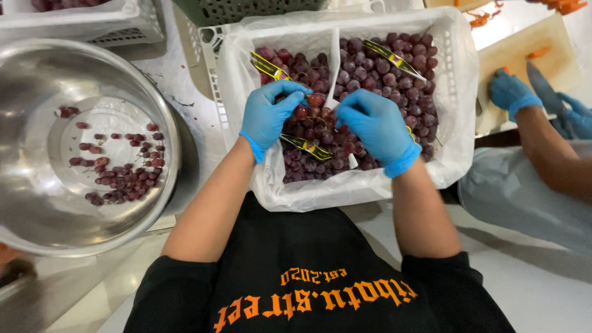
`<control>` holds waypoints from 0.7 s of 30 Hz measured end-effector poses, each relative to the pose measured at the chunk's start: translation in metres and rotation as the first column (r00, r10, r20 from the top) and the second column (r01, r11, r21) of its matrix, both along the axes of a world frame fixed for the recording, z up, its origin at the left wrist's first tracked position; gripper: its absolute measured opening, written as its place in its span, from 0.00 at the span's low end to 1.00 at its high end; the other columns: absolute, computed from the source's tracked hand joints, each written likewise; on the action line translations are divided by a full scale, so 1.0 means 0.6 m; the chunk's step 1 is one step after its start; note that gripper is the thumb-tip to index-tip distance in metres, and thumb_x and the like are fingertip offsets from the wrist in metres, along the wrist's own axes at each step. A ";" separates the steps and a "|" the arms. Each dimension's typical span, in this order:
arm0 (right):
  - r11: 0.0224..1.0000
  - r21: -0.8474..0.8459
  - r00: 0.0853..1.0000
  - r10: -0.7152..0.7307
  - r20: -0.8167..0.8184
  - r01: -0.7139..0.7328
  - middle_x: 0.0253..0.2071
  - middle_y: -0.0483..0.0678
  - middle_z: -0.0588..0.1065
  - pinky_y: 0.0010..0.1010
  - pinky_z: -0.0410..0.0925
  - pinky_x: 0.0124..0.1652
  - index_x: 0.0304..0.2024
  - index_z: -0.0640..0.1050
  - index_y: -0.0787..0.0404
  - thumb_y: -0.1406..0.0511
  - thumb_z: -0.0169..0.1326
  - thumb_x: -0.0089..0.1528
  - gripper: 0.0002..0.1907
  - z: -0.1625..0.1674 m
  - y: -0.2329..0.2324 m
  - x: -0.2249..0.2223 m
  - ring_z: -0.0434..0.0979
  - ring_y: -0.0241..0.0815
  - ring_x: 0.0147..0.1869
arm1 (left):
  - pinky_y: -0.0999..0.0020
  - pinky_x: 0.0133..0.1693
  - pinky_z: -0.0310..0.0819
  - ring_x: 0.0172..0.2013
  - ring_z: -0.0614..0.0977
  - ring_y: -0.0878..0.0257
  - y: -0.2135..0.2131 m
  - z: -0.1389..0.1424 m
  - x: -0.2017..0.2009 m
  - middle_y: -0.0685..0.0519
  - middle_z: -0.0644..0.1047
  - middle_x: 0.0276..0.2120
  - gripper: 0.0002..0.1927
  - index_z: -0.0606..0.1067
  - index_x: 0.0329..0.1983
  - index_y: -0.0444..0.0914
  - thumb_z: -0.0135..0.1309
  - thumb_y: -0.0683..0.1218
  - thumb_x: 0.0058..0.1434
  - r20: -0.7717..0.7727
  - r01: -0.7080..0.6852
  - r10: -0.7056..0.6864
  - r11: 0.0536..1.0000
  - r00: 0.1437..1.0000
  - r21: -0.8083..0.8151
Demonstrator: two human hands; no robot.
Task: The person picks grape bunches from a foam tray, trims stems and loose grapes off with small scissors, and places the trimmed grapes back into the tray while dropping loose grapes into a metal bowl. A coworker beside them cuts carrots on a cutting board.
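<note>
Both my gloved hands work in the white crate (453,92) of red grapes (370,74): my left hand (269,114) pinches one grape (315,100) in its fingers (295,98), my right hand (376,126) curls clenched over the bunch. Loose grapes (120,176) lie in the steel bowl (37,80) at left.

I have both forearms bare and stretched forward, converging a little toward the middle. Each hand wears a blue glove that ends at the wrist. My left hand (269,114) is turned palm inward, fingers curled, with the thumb and forefinger tips pinched together at the far end. My right hand (376,125) shows its back to me, fingers bent downward and hidden beyond the knuckles. The two sets of fingertips sit near each other, not touching.
</note>
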State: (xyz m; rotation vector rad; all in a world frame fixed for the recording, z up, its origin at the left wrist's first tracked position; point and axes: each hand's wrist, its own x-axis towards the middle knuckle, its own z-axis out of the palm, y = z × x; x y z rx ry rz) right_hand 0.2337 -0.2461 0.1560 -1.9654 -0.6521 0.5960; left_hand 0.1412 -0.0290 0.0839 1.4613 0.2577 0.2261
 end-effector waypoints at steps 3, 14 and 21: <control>0.912 -0.296 0.842 0.385 0.378 -0.284 0.32 0.51 0.77 0.36 0.69 0.37 0.39 0.80 0.63 0.62 0.58 0.65 0.10 0.051 0.045 0.053 0.76 0.44 0.35 | 0.75 0.40 0.76 0.36 0.80 0.71 0.001 -0.011 0.000 0.56 0.82 0.37 0.08 0.82 0.46 0.35 0.55 0.42 0.67 -0.042 -0.017 0.012 0.991 0.999 -0.132; 0.988 0.034 0.943 0.135 0.304 -0.152 0.38 0.49 0.79 0.32 0.72 0.41 0.42 0.78 0.63 0.64 0.67 0.58 0.14 -0.006 0.108 0.008 0.79 0.39 0.39 | 0.74 0.40 0.75 0.37 0.79 0.71 -0.001 -0.026 0.001 0.55 0.81 0.37 0.08 0.80 0.46 0.36 0.58 0.42 0.64 -0.026 -0.108 0.105 0.985 0.994 -0.134; 0.983 -0.083 0.922 0.182 0.341 -0.164 0.35 0.52 0.77 0.35 0.72 0.40 0.39 0.79 0.61 0.68 0.61 0.58 0.07 -0.023 0.069 0.019 0.79 0.46 0.38 | 0.70 0.43 0.76 0.35 0.80 0.69 -0.021 -0.008 -0.006 0.58 0.81 0.33 0.09 0.79 0.41 0.41 0.60 0.43 0.57 0.003 0.045 -0.046 0.984 0.999 0.175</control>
